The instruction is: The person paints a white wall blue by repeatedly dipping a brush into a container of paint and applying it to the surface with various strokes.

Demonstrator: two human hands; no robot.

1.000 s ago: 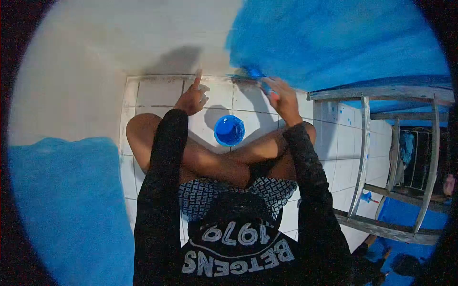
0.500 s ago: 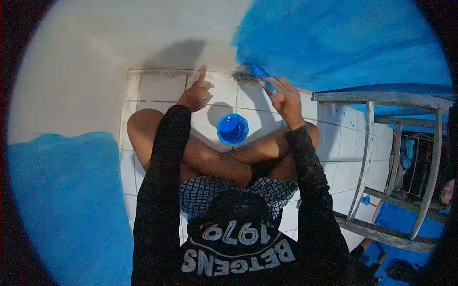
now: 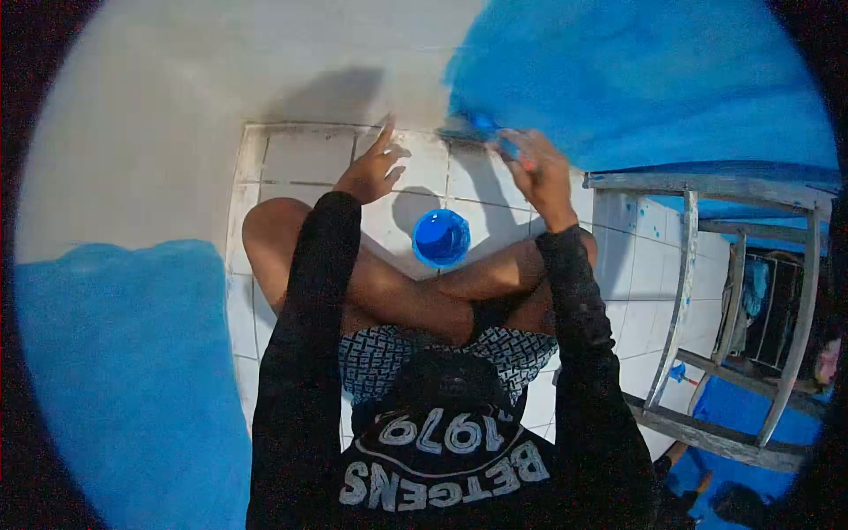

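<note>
My right hand (image 3: 541, 175) is closed around a paintbrush (image 3: 484, 123) whose bristles are coated in blue. The brush tip is at the bottom of the wall, beside the edge of the blue painted area (image 3: 636, 79). My left hand (image 3: 375, 168) holds nothing; its index finger points toward the foot of the unpainted wall (image 3: 265, 53), the other fingers loosely bent. On the white tiles between my hands and my crossed legs stands a small tub of blue paint (image 3: 441, 238).
A worn wooden frame with rungs (image 3: 685, 291) stands to the right. Another blue painted patch (image 3: 124, 353) covers the wall on the left. White floor tiles (image 3: 300, 159) meet the wall in front. At lower right, part of another person (image 3: 680, 477) shows.
The brush in my right hand has shifted slightly and is now partly blurred by motion. My left hand keeps nearly the same pose. The whole view has moved a little.
</note>
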